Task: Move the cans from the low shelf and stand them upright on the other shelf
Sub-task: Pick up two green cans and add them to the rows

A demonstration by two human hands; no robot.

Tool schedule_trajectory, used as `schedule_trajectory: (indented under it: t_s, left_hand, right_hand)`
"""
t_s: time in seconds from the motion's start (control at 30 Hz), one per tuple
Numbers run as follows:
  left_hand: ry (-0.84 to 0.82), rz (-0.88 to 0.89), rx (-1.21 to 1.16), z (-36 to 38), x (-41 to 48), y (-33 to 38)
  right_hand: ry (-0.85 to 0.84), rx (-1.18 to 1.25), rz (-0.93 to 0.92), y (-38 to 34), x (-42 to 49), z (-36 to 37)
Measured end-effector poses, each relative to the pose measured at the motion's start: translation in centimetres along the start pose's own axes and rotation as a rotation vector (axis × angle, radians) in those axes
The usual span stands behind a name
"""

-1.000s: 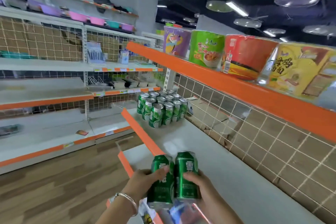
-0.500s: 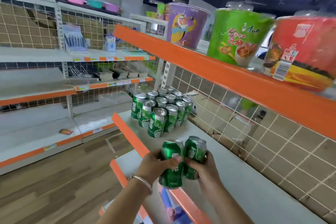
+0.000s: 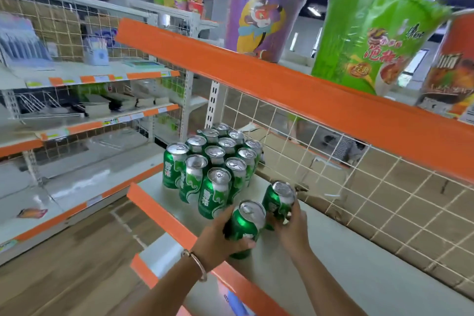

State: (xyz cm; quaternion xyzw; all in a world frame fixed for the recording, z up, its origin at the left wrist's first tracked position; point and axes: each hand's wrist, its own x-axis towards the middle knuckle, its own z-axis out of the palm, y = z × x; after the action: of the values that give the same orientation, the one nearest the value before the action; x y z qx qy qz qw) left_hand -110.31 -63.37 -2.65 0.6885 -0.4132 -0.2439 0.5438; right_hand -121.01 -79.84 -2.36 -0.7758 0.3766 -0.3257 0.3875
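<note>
My left hand (image 3: 220,235) grips a green can (image 3: 246,226), tilted a little, low over the white shelf (image 3: 333,259). My right hand (image 3: 289,226) grips a second green can (image 3: 278,200) just to its right, nearer the wire back. Both cans are right next to a block of several upright green cans (image 3: 213,161) standing further along the same shelf. Whether the held cans touch the shelf I cannot tell. The low shelf (image 3: 159,256) shows below the orange edge, its contents mostly hidden by my arms.
An orange-edged shelf (image 3: 282,84) overhangs close above, carrying big noodle tubs: purple (image 3: 259,15), green (image 3: 372,41), red (image 3: 451,72). A wire grid back panel (image 3: 372,187) closes the right side. Facing shelves (image 3: 84,115) stand across a wooden floor (image 3: 64,264) at left.
Both hands have lifted the two cans from low in front up over the shelf and carried them forward to the block of cans. The cans have drawn slightly apart.
</note>
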Motion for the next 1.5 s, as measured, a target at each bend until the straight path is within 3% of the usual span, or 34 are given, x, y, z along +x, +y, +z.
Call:
schedule_trajectory:
  t_s: [0.17, 0.27, 0.77, 0.97, 1.07, 1.13, 1.33, 1.5]
  left_hand:
    - [-0.052, 0.024, 0.167, -0.5, 0.2, -1.6]
    - [-0.048, 0.017, 0.149, -0.4, 0.7, -2.5]
    - [-0.129, -0.004, 0.066, -0.7, 1.3, -2.6]
    - [-0.147, -0.029, 0.031, -0.6, 1.2, -2.6]
    - [-0.168, -0.078, 0.014, -0.6, 1.4, -2.5]
    - [-0.178, -0.112, 0.022, -0.6, 2.0, -2.2]
    - [-0.174, -0.099, 0.173, 0.1, 4.9, 0.0]
    - [-0.192, -0.137, 0.265, 1.1, 5.2, 0.2]
  right_hand:
    - [-0.005, -0.098, 0.049, -1.2, 4.1, 1.4]
    - [0.038, -0.069, 0.121, -2.0, 6.2, 2.6]
    - [0.113, 0.016, 0.131, -2.1, 9.7, 5.8]
    - [-0.138, 0.006, 0.204, -1.7, 9.6, 4.9]
    - [-0.078, -0.099, 0.253, -2.1, 8.0, 4.8]
    - [-0.081, -0.012, 0.191, -2.8, 5.6, 3.8]
    - [-0.678, 0.368, 0.213, -4.1, -1.3, -1.2]
    - [-0.417, 0.063, 0.134, -4.4, -1.4, -0.8]
